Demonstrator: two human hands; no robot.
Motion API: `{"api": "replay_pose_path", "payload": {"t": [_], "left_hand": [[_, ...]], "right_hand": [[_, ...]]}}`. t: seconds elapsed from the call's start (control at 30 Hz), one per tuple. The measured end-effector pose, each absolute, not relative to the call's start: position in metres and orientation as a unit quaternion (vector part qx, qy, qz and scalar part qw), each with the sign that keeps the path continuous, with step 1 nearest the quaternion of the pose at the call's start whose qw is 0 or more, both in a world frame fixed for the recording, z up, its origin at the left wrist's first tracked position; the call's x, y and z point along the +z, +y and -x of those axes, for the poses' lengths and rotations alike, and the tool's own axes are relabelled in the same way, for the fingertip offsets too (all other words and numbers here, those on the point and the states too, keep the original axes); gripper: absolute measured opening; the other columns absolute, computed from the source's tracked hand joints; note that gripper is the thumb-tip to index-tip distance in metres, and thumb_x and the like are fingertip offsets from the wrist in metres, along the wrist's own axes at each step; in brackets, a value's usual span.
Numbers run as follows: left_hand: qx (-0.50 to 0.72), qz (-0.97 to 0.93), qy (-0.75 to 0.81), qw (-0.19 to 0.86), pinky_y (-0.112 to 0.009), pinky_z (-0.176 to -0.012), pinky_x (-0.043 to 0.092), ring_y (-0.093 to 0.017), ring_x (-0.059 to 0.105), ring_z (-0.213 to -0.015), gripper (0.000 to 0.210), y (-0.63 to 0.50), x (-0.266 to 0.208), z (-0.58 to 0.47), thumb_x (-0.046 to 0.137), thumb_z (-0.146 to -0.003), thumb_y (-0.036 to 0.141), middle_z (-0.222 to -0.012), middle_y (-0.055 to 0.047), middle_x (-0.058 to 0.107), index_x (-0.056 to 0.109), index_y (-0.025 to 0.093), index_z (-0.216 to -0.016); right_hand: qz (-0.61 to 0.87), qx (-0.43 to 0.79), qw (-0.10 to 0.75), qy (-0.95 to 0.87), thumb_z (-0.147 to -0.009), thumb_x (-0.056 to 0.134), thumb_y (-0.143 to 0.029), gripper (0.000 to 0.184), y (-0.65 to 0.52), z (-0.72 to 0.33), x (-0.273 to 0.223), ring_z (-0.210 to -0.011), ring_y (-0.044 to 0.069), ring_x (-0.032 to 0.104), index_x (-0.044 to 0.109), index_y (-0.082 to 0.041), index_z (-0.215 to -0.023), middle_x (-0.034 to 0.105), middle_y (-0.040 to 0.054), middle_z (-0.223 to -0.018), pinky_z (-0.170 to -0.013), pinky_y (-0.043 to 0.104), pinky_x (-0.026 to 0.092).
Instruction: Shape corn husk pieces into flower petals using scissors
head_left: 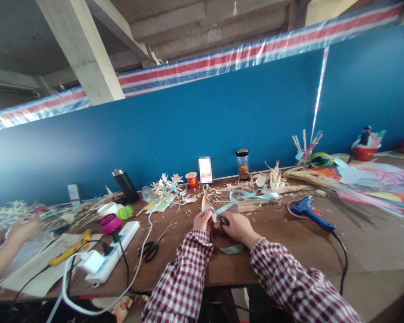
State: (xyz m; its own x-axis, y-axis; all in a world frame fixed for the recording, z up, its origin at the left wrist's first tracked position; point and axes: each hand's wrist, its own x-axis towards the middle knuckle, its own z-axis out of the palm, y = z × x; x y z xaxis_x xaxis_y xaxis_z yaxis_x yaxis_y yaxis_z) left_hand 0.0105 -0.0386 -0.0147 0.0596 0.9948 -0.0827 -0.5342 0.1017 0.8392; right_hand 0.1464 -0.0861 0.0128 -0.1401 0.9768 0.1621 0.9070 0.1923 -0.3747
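My left hand (203, 220) is closed, pinching a pale dried husk piece (204, 204) upright between thumb and fingers. Close beside it, my right hand (239, 229) is closed around black-handled scissors (224, 221); their blades point toward the husk piece and are partly hidden by the fingers. A grey-green ribbon (231, 249) curls on the table below both hands. Just beyond the hands, a light blue ribbon (252, 196) lies looped. Another pair of black scissors (151, 248) rests to the left of my left sleeve.
A white power strip (116, 255) with plugs and cables lies left, near a yellow glue gun (70, 249). To the right is a blue glue gun (311, 214). A red paper cup (191, 180), a jar (243, 166) and a black flask (126, 185) stand behind. A co-worker's arm (15, 244) reaches in at far left.
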Motion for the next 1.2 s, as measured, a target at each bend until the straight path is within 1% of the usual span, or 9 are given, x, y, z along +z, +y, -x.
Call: {"api": "replay_pose_path", "payload": {"t": [0.27, 0.37, 0.53, 0.7, 0.9, 1.03, 1.2], "left_hand": [[0.584, -0.312, 0.363, 0.655, -0.022, -0.046, 0.043, -0.010, 0.055, -0.046, 0.024, -0.0414, -0.0103, -0.0119, 0.079, -0.052, 0.024, -0.051, 0.000, 0.060, 0.062, 0.011, -0.062], [0.581, -0.310, 0.371, 0.654, -0.022, -0.043, 0.042, -0.010, 0.054, -0.045, 0.024, -0.0413, -0.0106, -0.0117, 0.079, -0.054, 0.025, -0.052, -0.001, 0.060, 0.063, 0.011, -0.064], [0.579, -0.309, 0.378, 0.653, -0.021, -0.039, 0.038, -0.009, 0.050, -0.040, 0.027, -0.0398, -0.0113, -0.0110, 0.081, -0.052, 0.027, -0.048, 0.001, 0.057, 0.062, 0.011, -0.063], [0.580, -0.311, 0.381, 0.650, -0.020, -0.040, 0.039, -0.008, 0.051, -0.042, 0.028, -0.0390, -0.0123, -0.0106, 0.081, -0.052, 0.027, -0.049, 0.001, 0.057, 0.063, 0.011, -0.065], [0.574, -0.319, 0.383, 0.650, -0.019, -0.040, 0.035, -0.009, 0.053, -0.044, 0.027, -0.0371, -0.0166, -0.0091, 0.079, -0.054, 0.031, -0.051, 0.001, 0.058, 0.063, 0.012, -0.066], [0.573, -0.321, 0.385, 0.649, -0.019, -0.039, 0.033, -0.007, 0.048, -0.040, 0.026, -0.0362, -0.0176, -0.0081, 0.078, -0.056, 0.031, -0.046, 0.003, 0.054, 0.061, 0.013, -0.062], [0.578, -0.316, 0.380, 0.649, -0.019, -0.040, 0.035, -0.006, 0.049, -0.041, 0.028, -0.0366, -0.0165, -0.0088, 0.080, -0.053, 0.031, -0.047, 0.003, 0.055, 0.062, 0.012, -0.063]], "right_hand": [[0.617, 0.082, 0.205, -0.756, -0.087, 0.047, -0.046, 0.027, -0.0850, -0.1463, 0.0092, -0.081, 0.019, 0.065, 0.062, -0.025, -0.095, 0.070, 0.0041, -0.088, -0.060, 0.024, 0.033], [0.616, 0.079, 0.206, -0.756, -0.087, 0.047, -0.047, 0.028, -0.0842, -0.1460, 0.0070, -0.080, 0.020, 0.065, 0.062, -0.025, -0.095, 0.070, 0.0041, -0.087, -0.059, 0.024, 0.033], [0.618, 0.076, 0.205, -0.755, -0.086, 0.047, -0.046, 0.028, -0.0839, -0.1453, 0.0058, -0.080, 0.020, 0.064, 0.061, -0.026, -0.098, 0.070, 0.0042, -0.087, -0.060, 0.024, 0.034], [0.617, 0.076, 0.205, -0.756, -0.087, 0.046, -0.047, 0.028, -0.0841, -0.1445, 0.0064, -0.081, 0.019, 0.065, 0.061, -0.025, -0.096, 0.070, 0.0038, -0.087, -0.059, 0.024, 0.033], [0.617, 0.076, 0.201, -0.757, -0.088, 0.044, -0.050, 0.032, -0.0852, -0.1428, 0.0095, -0.082, 0.020, 0.065, 0.062, -0.024, -0.093, 0.070, 0.0049, -0.087, -0.059, 0.025, 0.032], [0.624, 0.095, 0.189, -0.752, -0.088, 0.046, -0.048, 0.030, -0.0857, -0.1417, 0.0123, -0.085, 0.020, 0.065, 0.062, -0.023, -0.096, 0.070, 0.0057, -0.091, -0.061, 0.024, 0.033], [0.612, 0.095, 0.203, -0.759, -0.088, 0.045, -0.049, 0.031, -0.0852, -0.1423, 0.0116, -0.083, 0.020, 0.065, 0.062, -0.023, -0.094, 0.070, 0.0050, -0.089, -0.060, 0.024, 0.033]]}}
